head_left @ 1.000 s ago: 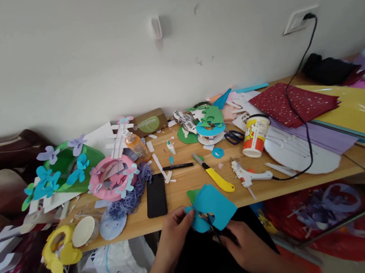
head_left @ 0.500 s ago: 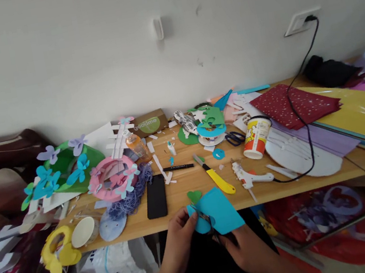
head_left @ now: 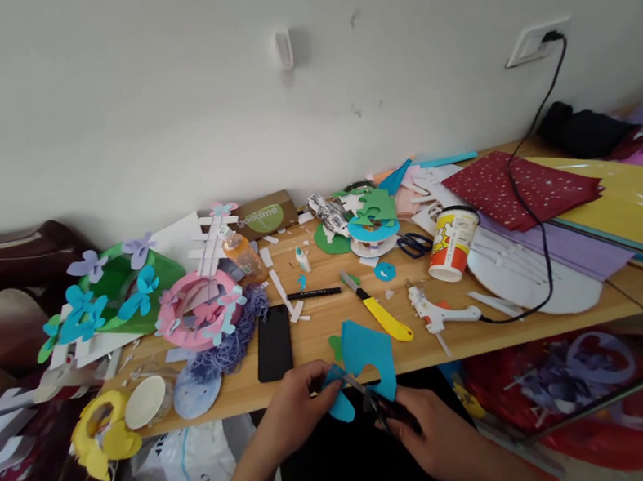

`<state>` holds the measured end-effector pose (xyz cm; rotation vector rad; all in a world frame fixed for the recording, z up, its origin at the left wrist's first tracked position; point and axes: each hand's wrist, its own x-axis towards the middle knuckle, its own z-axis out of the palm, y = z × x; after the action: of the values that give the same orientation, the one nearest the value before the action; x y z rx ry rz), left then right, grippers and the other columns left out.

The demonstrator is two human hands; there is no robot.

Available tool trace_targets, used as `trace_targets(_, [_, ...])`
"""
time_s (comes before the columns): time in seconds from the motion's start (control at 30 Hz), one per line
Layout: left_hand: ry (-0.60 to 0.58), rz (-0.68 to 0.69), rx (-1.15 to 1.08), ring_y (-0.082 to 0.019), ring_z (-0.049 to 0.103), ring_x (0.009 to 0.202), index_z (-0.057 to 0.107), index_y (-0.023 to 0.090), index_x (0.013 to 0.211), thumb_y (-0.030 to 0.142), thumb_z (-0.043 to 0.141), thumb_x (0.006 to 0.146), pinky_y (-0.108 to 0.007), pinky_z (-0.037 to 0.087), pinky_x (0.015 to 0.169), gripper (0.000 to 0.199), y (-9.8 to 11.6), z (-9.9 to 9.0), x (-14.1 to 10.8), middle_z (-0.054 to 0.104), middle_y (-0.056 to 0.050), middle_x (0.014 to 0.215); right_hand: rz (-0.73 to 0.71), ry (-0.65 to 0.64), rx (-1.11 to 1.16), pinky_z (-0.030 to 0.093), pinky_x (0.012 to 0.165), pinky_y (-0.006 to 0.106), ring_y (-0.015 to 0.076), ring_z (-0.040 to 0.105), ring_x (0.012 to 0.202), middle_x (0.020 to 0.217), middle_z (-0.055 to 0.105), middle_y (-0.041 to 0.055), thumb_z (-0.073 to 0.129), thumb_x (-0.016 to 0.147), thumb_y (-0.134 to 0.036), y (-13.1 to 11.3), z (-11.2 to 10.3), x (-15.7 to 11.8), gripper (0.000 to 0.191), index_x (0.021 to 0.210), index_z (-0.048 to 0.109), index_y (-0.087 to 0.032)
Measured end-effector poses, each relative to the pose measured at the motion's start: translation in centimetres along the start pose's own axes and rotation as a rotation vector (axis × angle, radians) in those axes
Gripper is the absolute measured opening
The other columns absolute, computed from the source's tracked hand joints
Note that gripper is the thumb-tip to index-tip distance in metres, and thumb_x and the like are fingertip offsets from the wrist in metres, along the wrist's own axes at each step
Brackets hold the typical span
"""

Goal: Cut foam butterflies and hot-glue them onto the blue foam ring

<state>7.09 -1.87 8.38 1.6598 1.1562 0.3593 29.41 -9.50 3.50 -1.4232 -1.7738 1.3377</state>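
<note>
Near the table's front edge, my left hand (head_left: 306, 405) pinches a rounded piece of blue paper (head_left: 342, 407). My right hand (head_left: 425, 425) is closed round the dark handles of a pair of scissors (head_left: 379, 406), whose blades point up and left toward the blue piece. A larger blue sheet (head_left: 368, 352) with a curved notch stands just above the blades; whether it is still joined to the rounded piece cannot be made out. Partly behind the blue paper lies a green paper piece (head_left: 335, 347).
A yellow cutter (head_left: 386, 319), a white glue gun (head_left: 443, 313) with a black cord, a paper cup (head_left: 452, 242) and a phone (head_left: 273, 343) lie on the table. Paper-flower rings stand at left; coloured sheets (head_left: 630, 194) lie at right.
The large blue sheet has turned and shifted left, and a gap shows between it and the rounded piece. My left hand has moved slightly left. The scissors' blades now show more clearly.
</note>
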Motion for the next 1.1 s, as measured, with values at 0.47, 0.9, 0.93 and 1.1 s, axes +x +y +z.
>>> trace_targets(0.47, [0.093,-0.045,-0.268,-0.013,0.058,0.064,0.068,0.016,0.089,0.042,0.059,0.09,-0.023,0.041,0.062,0.027,-0.7,1.7,0.4,0.07,-0.002,0.07,0.005,0.024,-0.104,0.044,0.079,0.03,0.0209,0.062,0.089,0.095,0.066,0.008,0.045,0.089,-0.02,0.5,0.1,0.0,0.013,0.096,0.056,-0.019])
trace_targets(0.9, [0.0,-0.055,-0.208,-0.013,0.056,0.066,0.068,0.017,0.082,0.032,0.064,0.084,-0.024,0.04,0.066,0.016,-0.5,0.8,0.4,0.067,0.001,0.069,0.035,0.011,-0.09,0.044,0.079,0.03,0.0204,0.062,0.089,0.096,0.066,0.0078,0.045,0.089,-0.019,0.4,0.3,-0.5,0.013,0.097,0.055,-0.019])
trace_targets(0.93, [0.029,-0.081,-0.294,-0.014,0.056,0.066,0.069,0.016,0.083,0.035,0.066,0.084,-0.024,0.041,0.066,0.019,-0.8,1.3,0.4,0.067,0.0,0.068,0.043,0.019,-0.091,0.044,0.079,0.031,0.0207,0.062,0.088,0.096,0.066,0.008,0.044,0.089,-0.019,0.5,0.4,-0.5,0.013,0.097,0.054,-0.019])
trace_targets(1.1, [0.205,-0.116,-0.518,-0.014,0.053,0.065,0.066,0.016,0.072,0.046,0.064,0.086,-0.025,0.039,0.068,0.033,-2.1,3.5,0.1,0.064,0.0,0.065,0.042,0.052,-0.101,0.045,0.082,0.032,0.0219,0.062,0.092,0.099,0.066,0.0096,0.044,0.088,-0.018,1.2,0.7,-0.5,0.017,0.1,0.055,-0.019])
